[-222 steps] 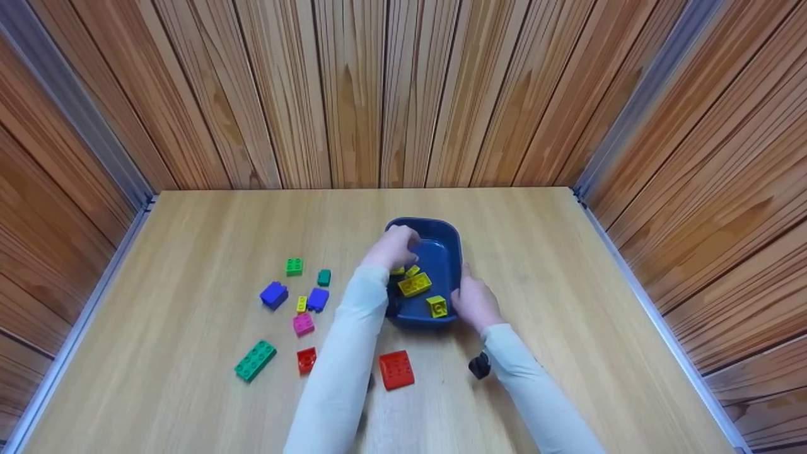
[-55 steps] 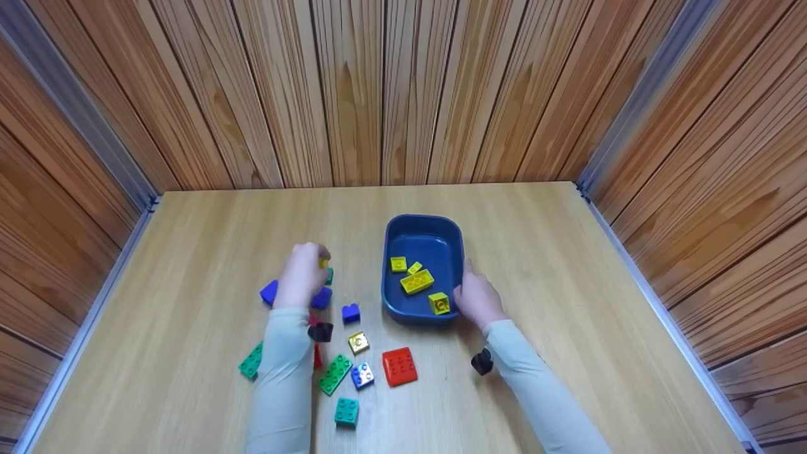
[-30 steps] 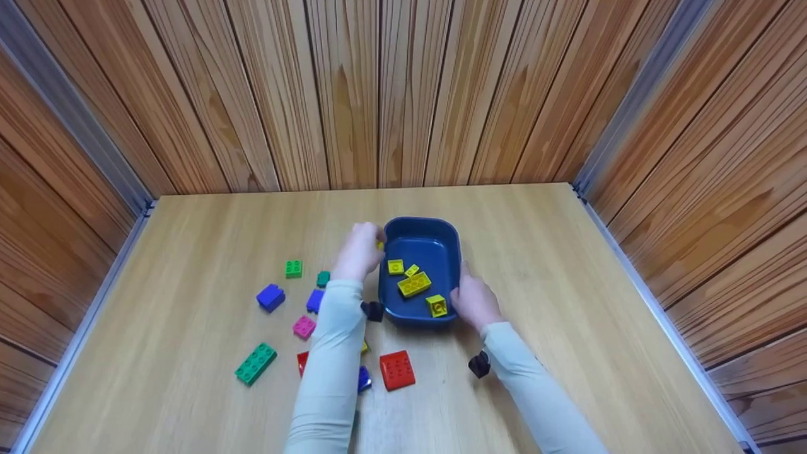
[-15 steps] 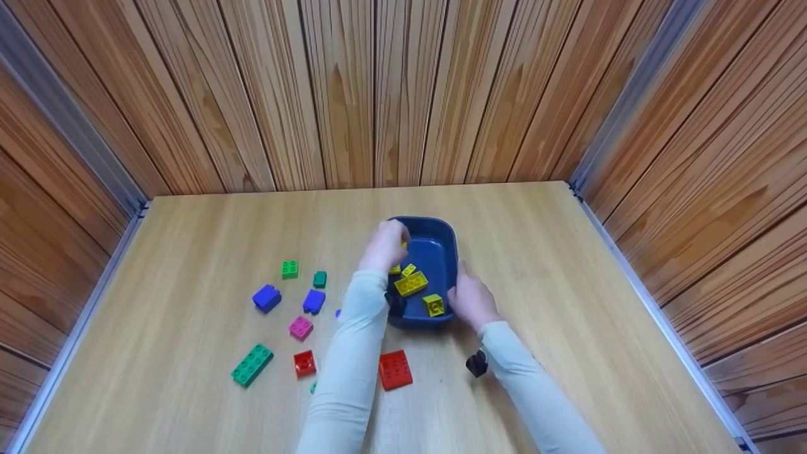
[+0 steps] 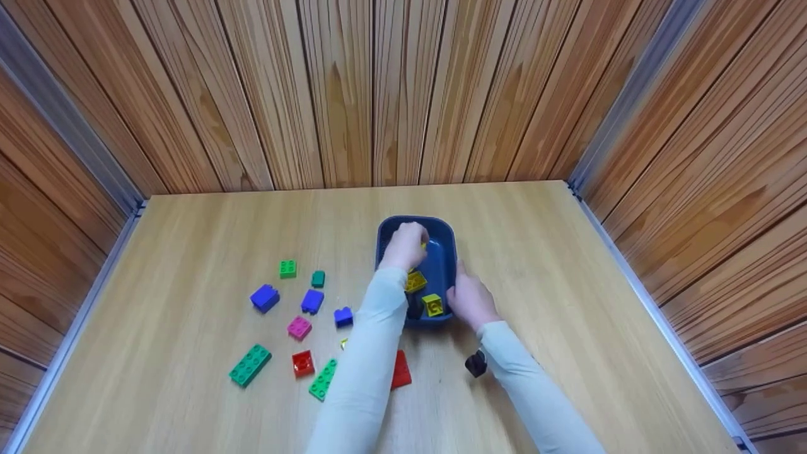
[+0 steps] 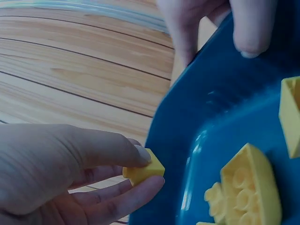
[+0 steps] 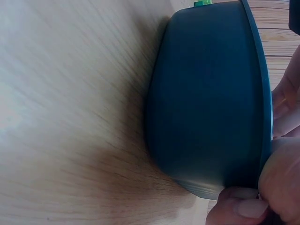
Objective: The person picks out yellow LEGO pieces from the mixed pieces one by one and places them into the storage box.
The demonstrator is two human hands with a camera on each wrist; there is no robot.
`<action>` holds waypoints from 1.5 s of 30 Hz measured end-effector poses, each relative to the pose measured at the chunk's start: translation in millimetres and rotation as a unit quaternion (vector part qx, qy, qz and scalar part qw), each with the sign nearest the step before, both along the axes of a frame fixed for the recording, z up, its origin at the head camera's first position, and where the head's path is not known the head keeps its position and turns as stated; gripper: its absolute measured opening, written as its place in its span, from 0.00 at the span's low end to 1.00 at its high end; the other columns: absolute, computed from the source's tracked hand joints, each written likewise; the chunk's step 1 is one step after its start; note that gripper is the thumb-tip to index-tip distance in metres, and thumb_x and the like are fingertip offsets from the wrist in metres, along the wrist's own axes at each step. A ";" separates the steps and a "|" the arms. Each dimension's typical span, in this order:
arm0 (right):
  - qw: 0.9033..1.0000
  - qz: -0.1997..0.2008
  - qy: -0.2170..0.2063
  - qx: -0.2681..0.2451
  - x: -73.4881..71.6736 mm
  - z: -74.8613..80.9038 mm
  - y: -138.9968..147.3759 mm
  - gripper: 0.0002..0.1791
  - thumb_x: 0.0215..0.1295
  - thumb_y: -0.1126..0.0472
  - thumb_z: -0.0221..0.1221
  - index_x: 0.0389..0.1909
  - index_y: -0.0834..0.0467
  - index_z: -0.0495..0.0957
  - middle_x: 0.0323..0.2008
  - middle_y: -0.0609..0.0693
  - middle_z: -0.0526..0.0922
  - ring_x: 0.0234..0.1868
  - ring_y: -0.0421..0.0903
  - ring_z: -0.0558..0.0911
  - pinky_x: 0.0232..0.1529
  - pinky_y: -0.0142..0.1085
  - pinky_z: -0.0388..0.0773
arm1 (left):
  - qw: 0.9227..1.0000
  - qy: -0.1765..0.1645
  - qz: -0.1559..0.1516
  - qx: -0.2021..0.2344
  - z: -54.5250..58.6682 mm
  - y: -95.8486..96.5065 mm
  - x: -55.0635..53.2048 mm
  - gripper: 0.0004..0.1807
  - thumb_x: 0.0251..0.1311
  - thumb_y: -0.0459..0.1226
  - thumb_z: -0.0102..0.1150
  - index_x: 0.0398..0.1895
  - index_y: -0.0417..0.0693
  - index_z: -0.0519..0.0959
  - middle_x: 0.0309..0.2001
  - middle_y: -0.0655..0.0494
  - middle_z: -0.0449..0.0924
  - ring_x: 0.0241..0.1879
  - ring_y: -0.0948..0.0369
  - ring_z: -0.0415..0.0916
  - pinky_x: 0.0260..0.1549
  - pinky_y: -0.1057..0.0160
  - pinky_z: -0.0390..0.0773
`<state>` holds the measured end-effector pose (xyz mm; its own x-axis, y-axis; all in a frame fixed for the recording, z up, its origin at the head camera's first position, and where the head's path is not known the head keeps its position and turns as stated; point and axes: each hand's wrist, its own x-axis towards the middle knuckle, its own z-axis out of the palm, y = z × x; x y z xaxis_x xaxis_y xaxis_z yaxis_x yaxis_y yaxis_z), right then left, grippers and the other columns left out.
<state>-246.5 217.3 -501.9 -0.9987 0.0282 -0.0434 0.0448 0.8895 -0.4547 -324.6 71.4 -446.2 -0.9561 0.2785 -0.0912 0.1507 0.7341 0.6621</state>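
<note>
My left hand [image 5: 405,246] is over the dark blue tray [image 5: 443,255], pinching a small yellow toy brick [image 6: 149,169] between thumb and fingertips. In the left wrist view that brick overlaps the tray's wall. Inside the tray lie a long yellow brick [image 5: 415,281], a square yellow brick [image 5: 432,305] and a small studded yellow piece [image 6: 215,199]; my left arm covers part of the inside. My right hand [image 5: 471,299] grips the tray's near right rim, thumb on one side and fingers on the other.
Left of the tray, bricks lie scattered: green [image 5: 250,365], blue [image 5: 265,297], pink [image 5: 299,327] and red [image 5: 302,364], among others. A yellow brick [image 5: 343,343] peeks out beside my left sleeve, which partly hides a red brick [image 5: 401,371]. Wooden panels [image 5: 353,94] wall the table's back and sides.
My left hand has carried the yellow brick rightward from among the scattered bricks to above the tray. The small yellow brick beside the pink one has left the table. My right hand stays at the rim.
</note>
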 end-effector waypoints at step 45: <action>1.000 -0.006 0.009 -0.025 -1.0 -1.8 0.1 0.32 0.66 0.65 0.53 0.70 0.65 0.55 0.41 0.63 0.81 0.38 0.53 0.83 0.37 0.46 0.81 | 0.999 0.015 -0.031 -0.009 -7.7 18.9 10.9 0.03 0.63 0.35 0.59 0.34 0.48 0.82 0.31 0.57 0.78 0.30 0.59 0.75 0.31 0.63 0.77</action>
<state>-247.5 217.3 -503.7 -0.9989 0.0376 -0.0275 0.0463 0.8653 -0.4990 -313.7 90.3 -453.9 -0.9391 0.3366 -0.0687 0.2158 0.7337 0.6443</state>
